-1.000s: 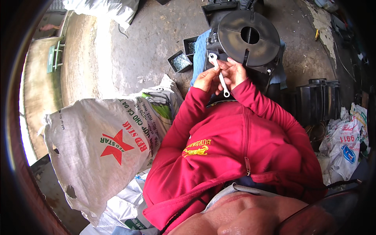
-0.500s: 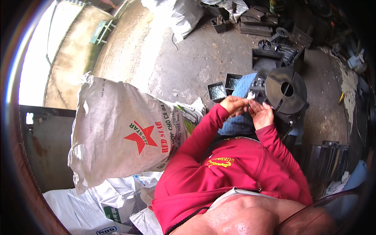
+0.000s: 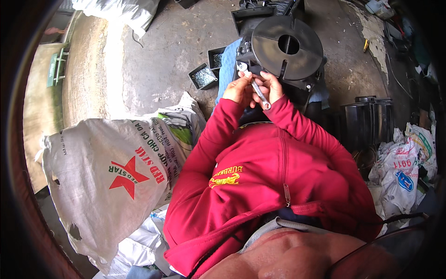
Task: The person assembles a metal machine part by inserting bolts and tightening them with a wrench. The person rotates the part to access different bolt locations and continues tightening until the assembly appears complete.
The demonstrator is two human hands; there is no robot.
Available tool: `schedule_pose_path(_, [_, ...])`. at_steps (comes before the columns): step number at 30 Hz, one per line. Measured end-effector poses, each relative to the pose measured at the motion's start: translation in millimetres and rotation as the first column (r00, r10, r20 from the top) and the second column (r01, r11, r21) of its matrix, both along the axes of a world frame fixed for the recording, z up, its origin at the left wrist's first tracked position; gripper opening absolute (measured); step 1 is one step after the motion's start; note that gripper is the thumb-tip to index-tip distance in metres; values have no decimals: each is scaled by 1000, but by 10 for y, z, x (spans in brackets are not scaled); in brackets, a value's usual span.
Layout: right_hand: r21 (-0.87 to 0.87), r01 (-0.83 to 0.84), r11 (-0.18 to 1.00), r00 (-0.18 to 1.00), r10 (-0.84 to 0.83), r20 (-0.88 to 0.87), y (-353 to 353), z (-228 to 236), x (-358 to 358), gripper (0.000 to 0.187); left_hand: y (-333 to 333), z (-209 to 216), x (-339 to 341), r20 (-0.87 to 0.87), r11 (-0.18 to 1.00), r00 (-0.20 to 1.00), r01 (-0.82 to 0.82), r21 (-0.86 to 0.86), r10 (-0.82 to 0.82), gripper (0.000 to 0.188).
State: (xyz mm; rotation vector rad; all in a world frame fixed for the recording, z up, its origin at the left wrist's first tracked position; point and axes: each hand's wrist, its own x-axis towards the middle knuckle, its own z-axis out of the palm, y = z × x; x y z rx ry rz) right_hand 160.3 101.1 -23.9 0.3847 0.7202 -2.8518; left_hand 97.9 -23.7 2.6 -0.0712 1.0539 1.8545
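Ahead of me a black part with a round slotted disc (image 3: 304,58) on top rests at my blue-jeaned knees. A silver wrench (image 3: 260,94) slants beside its near left edge, ring end toward me. The wide pale far end lies against bolts at that edge; whether it sits on one, I cannot tell. My left hand (image 3: 236,89) is closed, thumb and fingers pinching the shaft near that end. Curled from the right, my right hand (image 3: 272,87) has its fingers around the middle of the shaft, partly hidden behind it.
Left of my knee stand two small black boxes (image 3: 203,77) of metal fasteners. A large white woven sack (image 3: 107,158) fills the left side. Beyond the disc lies a black tray (image 3: 251,16). Black moulded parts (image 3: 369,118) and white bags (image 3: 399,172) are at the right.
My view has shifted, so the disc part looks nearer and higher. The right hand has gone from a flat, open palm to curling around the wrench, whose shaft now shows.
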Motion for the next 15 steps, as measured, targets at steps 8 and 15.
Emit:
schedule_pose_path(8, [-203,241,949,970,-231,73,-152,-50,-69,37,-465,175,-351,-296,943,919,175,-284,-260,38])
schedule_pose_path(15, [-163,124,979,989,-108,102,-105,29,-52,48,-279,89,-27,-173,972,971,132,-193,-167,35])
